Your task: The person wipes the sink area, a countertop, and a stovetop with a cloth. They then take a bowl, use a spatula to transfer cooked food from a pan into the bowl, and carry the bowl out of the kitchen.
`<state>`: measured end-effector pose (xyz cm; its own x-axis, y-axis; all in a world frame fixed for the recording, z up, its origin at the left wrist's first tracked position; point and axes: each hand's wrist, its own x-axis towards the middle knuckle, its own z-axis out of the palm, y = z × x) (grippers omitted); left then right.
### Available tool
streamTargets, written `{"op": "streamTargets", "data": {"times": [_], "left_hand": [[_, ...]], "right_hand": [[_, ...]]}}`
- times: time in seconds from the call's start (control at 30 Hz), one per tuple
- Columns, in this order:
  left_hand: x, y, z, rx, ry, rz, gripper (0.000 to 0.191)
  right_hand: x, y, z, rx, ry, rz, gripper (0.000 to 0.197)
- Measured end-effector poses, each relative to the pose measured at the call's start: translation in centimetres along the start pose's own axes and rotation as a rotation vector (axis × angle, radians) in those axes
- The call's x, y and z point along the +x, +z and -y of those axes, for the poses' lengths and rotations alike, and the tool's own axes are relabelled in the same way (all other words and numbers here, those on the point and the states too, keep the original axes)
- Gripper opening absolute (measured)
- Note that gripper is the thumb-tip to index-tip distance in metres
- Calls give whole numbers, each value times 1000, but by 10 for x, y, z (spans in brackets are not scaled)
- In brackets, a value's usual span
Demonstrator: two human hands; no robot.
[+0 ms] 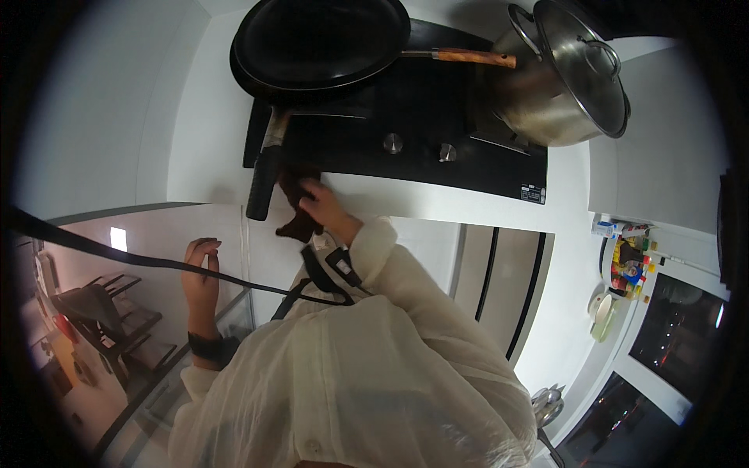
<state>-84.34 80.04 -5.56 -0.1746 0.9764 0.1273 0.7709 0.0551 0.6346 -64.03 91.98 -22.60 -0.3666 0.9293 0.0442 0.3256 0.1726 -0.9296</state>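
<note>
At the front edge of the white countertop (374, 196), my right hand (327, 207) is closed on a dark brown cloth (299, 202), part of which hangs over the edge. Just left of the cloth, the black handle (263, 182) of a wok juts out past the counter. A black frying pan (322, 44) with a wooden handle (474, 57) rests on top of the wok, on the black glass cooktop (421, 111). My left hand (201, 263) hangs in the air, away from the counter, holding nothing, its fingers loosely bent.
A lidded stainless steel stockpot (538, 99) stands at the cooktop's right. Two knobs (393, 143) sit near its front. A black strap (146, 260) crosses the view at left. Farther right are several bottles (632, 269) and bowls (600, 307); a chair (105, 316) stands lower left.
</note>
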Motion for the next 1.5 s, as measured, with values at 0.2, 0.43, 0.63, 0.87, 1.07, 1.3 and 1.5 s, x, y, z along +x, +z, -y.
{"op": "streamTargets", "data": {"times": [0.2, 0.43, 0.63, 0.87, 1.07, 1.3, 1.5], "left_hand": [[-12, -8, 10, 11, -50, -58, 19], [-46, -19, 38, 28, -156, -121, 19], [-62, -33, 41, 30, -217, -128, 18], [-62, -47, 47, -21, -186, -166, 16], [-48, -37, 47, -92, -166, -125, 16], [-23, -33, 35, -95, -73, -86, 17], [-16, -31, 38, -125, -90, -105, 17]], "right_hand": [[11, -85, 2, -585, 0, -261, 50], [8, 0, 9, -879, -46, -58, 40], [33, 107, 25, -634, -439, -93, 25], [5, 113, 47, 226, -67, 466, 35], [19, 40, 27, -552, -366, 142, 40], [-13, -27, 13, -730, -157, 71, 44], [-93, -162, -34, -873, 301, -163, 35]]}}
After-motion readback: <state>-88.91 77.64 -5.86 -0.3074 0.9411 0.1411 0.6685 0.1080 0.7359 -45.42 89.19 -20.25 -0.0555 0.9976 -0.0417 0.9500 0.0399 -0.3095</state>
